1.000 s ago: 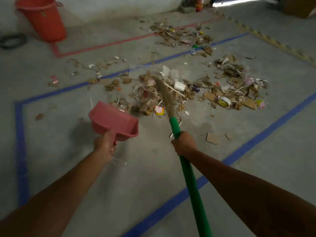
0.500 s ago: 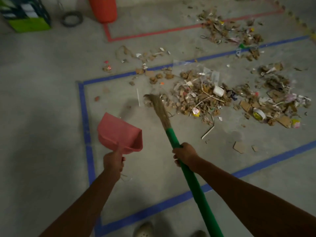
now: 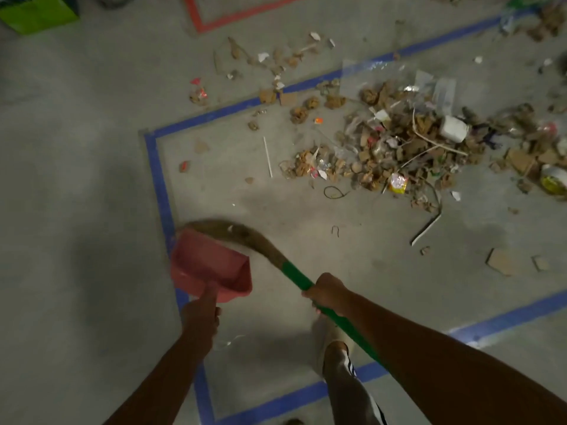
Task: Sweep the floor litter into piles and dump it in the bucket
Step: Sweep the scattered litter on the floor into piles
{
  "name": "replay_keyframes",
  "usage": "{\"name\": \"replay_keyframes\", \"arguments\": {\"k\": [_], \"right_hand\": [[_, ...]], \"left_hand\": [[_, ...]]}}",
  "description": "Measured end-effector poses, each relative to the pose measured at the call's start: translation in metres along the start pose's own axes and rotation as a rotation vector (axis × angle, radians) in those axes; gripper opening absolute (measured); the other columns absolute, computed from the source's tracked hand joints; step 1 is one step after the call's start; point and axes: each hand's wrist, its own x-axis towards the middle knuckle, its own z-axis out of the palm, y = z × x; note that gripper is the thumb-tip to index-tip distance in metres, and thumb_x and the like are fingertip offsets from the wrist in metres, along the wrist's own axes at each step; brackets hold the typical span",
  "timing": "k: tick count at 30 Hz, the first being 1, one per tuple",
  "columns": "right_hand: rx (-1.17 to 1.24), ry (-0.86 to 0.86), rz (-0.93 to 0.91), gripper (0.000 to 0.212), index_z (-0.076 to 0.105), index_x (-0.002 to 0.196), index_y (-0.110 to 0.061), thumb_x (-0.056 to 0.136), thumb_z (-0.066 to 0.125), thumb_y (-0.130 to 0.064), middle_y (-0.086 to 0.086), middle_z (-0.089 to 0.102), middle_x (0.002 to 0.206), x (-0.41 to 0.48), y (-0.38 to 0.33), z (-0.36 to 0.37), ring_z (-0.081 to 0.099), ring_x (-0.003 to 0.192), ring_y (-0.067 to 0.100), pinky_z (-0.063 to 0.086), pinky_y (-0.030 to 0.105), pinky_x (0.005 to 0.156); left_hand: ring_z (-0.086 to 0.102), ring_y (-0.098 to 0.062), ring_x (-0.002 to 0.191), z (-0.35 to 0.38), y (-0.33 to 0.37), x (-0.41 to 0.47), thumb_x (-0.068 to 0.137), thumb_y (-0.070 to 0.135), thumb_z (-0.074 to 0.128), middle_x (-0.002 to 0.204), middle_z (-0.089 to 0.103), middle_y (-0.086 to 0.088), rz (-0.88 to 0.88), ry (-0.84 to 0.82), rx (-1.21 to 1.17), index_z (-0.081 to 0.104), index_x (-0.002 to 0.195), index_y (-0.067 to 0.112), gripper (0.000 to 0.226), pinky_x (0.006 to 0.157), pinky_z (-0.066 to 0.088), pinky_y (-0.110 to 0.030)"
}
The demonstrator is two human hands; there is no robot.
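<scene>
The work surface was a grey concrete floor (image 3: 76,179) marked with blue tape lines (image 3: 159,179) that met in a corner.

1. On my feed, the left hand (image 3: 201,317) gripped the handle of a pink plastic dustpan (image 3: 208,265), with the thumb laid along the top of the handle. The pan sat over the left blue line, its open mouth facing away from the person.
2. The right hand (image 3: 326,294) was curled round the green-handled broom (image 3: 294,276), just below the brown bristle head (image 3: 233,233). The bristles bent leftward and lay across the pan's far edge. They were blurred.
3. I noted a striped shoe (image 3: 337,351) under the right forearm.
4. The main litter pile (image 3: 399,148) of cardboard scraps, sticks, wrappers and clear film lay inside the blue lines, well apart from the pan, to the upper right.
5. A flat cardboard piece (image 3: 501,262) lay alone to the right of the broom.
6. Smaller scraps (image 3: 276,59) straddled the far blue line.
7. A red tape corner (image 3: 214,23) and a green box (image 3: 36,13) sat at the top of the view.
</scene>
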Motion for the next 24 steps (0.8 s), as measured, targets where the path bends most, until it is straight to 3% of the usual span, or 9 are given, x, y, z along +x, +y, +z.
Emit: {"name": "replay_keyframes", "arguments": {"k": [4, 8, 11, 15, 20, 24], "right_hand": [[0.324, 0.174, 0.162, 0.027, 0.058, 0.106, -0.004, 0.095, 0.068, -0.027, 0.007, 0.065, 0.082, 0.046, 0.002, -0.049, 0.059, 0.056, 0.015, 0.051, 0.025, 0.049], [0.56, 0.381, 0.174, 0.027, 0.06, 0.107, -0.008, 0.097, 0.063, -0.033, 0.006, 0.064, 0.08, 0.052, 0.007, -0.11, 0.06, 0.06, 0.017, 0.059, 0.033, 0.064], [0.649, 0.426, 0.116, 0.02, 0.058, 0.107, -0.014, 0.1, 0.058, -0.032, 0.006, 0.062, 0.08, 0.03, 0.005, -0.145, 0.057, 0.059, 0.015, 0.053, 0.026, 0.053], [0.635, 0.429, 0.011, 0.018, 0.056, 0.11, -0.015, 0.101, 0.055, -0.031, 0.006, 0.059, 0.08, 0.004, -0.008, -0.167, 0.055, 0.058, 0.014, 0.05, 0.023, 0.048], [0.496, 0.369, -0.051, 0.023, 0.057, 0.115, -0.014, 0.101, 0.055, -0.032, 0.008, 0.063, 0.085, -0.004, -0.045, -0.158, 0.058, 0.062, 0.016, 0.052, 0.025, 0.052], [0.343, 0.246, -0.083, 0.02, 0.054, 0.11, -0.019, 0.101, 0.054, -0.037, 0.009, 0.064, 0.088, 0.0, -0.093, -0.127, 0.061, 0.066, 0.017, 0.054, 0.026, 0.055]], "left_hand": [[0.036, -0.01, 0.03, 0.056, 0.032, 0.022, 0.086, 0.054, 0.07, 0.049, 0.054, -0.002, -0.011, -0.06, 0.016, 0.062, 0.072, 0.01, 0.047, 0.034, 0.025, -0.013], [0.036, -0.01, 0.035, 0.107, 0.076, 0.016, 0.088, 0.05, 0.07, 0.058, 0.056, -0.004, 0.01, -0.085, -0.006, 0.061, 0.076, 0.012, 0.041, 0.035, 0.024, -0.016], [0.034, -0.01, 0.036, 0.131, 0.11, 0.005, 0.089, 0.049, 0.07, 0.061, 0.056, -0.006, -0.009, -0.097, -0.023, 0.058, 0.073, 0.013, 0.041, 0.033, 0.022, -0.017], [0.034, -0.011, 0.037, 0.139, 0.143, -0.002, 0.091, 0.04, 0.069, 0.066, 0.057, -0.009, -0.012, -0.087, -0.034, 0.059, 0.074, 0.011, 0.035, 0.033, 0.021, -0.015], [0.037, -0.011, 0.042, 0.116, 0.172, 0.015, 0.089, 0.049, 0.07, 0.067, 0.058, -0.008, 0.008, -0.094, -0.029, 0.064, 0.08, 0.01, 0.041, 0.033, 0.024, -0.018], [0.037, -0.014, 0.046, 0.08, 0.185, 0.046, 0.093, 0.05, 0.064, 0.067, 0.052, -0.01, 0.036, -0.05, 0.006, 0.052, 0.067, 0.015, 0.045, 0.044, 0.028, -0.025]]}}
